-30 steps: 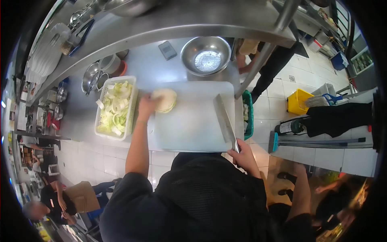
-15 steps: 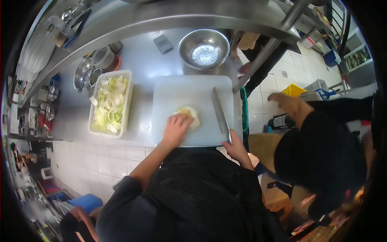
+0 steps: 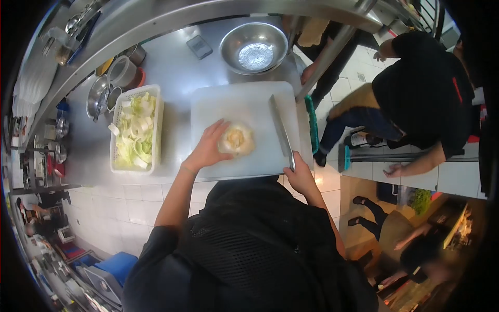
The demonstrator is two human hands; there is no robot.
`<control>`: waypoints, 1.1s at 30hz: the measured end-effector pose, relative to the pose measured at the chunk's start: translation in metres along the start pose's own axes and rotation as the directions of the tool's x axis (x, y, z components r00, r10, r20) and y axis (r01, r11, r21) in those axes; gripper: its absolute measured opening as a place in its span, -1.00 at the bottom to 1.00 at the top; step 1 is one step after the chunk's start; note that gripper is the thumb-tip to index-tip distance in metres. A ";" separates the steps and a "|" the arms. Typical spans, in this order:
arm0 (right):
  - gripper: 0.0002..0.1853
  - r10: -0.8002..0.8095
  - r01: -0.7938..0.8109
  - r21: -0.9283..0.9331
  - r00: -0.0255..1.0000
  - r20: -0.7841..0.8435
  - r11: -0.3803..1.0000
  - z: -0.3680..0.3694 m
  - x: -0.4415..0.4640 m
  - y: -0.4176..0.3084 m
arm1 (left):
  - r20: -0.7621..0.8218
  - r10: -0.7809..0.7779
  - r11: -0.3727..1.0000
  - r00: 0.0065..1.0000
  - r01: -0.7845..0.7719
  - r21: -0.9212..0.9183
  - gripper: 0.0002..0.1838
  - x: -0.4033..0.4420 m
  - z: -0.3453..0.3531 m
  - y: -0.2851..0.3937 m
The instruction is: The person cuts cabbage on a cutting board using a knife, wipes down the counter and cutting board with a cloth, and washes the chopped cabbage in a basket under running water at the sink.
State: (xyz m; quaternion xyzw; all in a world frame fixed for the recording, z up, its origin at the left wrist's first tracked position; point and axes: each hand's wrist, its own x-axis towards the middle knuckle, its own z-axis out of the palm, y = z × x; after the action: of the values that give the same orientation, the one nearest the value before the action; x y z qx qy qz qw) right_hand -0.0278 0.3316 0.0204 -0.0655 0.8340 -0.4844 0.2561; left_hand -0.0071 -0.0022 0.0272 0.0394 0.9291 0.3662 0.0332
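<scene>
On the white cutting board [image 3: 208,96] lies a pale, round vegetable piece [image 3: 237,139] with a yellowish centre. My left hand [image 3: 208,148] is at its left side, thumb and fingers spread apart, touching or nearly touching its edge. My right hand [image 3: 301,174] is wrapped round the handle of a large knife [image 3: 280,125] at the board's right side. The blade points away from me and rests on or just above the board. Left of the board, a white basket [image 3: 157,125] holds cut pale green leaves [image 3: 136,132].
A metal bowl [image 3: 253,49] and a grey device [image 3: 199,47] are behind the board. Pots and bowls [image 3: 122,72] stand at the back left. A metal shelf [image 3: 208,8] crosses overhead. A person in black [image 3: 421,86] walks at the right; others stand farther off.
The round piece has gone from the board's left edge to its middle, turned to show a yellowish centre. My left hand has come off its top to its side. A person has passed on the right.
</scene>
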 end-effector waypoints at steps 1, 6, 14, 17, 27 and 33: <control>-0.40 -0.002 0.002 -0.007 1.000 0.009 1.000 0.001 0.001 0.004 | -0.007 -0.008 1.000 1.000 0.008 -0.004 0.03 0.002 0.001 -0.001; -0.42 -0.092 0.090 -0.075 0.995 -0.029 0.993 0.002 0.004 0.009 | 0.080 0.033 0.990 0.996 -0.044 0.131 0.09 0.011 0.015 0.002; -0.44 -0.054 0.050 -0.079 0.997 -0.046 0.996 0.008 0.000 0.000 | -0.184 -0.249 0.952 0.951 0.275 0.133 0.06 0.007 0.058 0.036; -0.44 -0.031 0.027 -0.087 0.998 -0.049 0.996 0.008 0.000 0.002 | -0.188 -0.292 0.946 0.938 0.312 0.092 0.08 0.012 0.060 0.040; -0.44 -0.070 0.061 -0.109 0.995 -0.076 0.992 0.012 -0.002 0.004 | 0.187 0.281 0.952 0.941 -0.298 0.071 -0.02 0.041 0.024 -0.008; -0.43 -0.059 0.054 -0.085 0.997 -0.054 0.995 0.011 -0.001 0.004 | 0.148 0.090 0.982 0.985 -0.112 0.154 -0.10 0.033 0.020 0.013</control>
State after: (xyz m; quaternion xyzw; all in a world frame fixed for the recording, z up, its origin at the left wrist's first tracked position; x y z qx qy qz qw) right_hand -0.0211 0.3256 0.0130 -0.0860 0.8583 -0.4577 0.2154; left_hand -0.0377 0.0239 0.0204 0.1149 0.9479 0.2870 0.0765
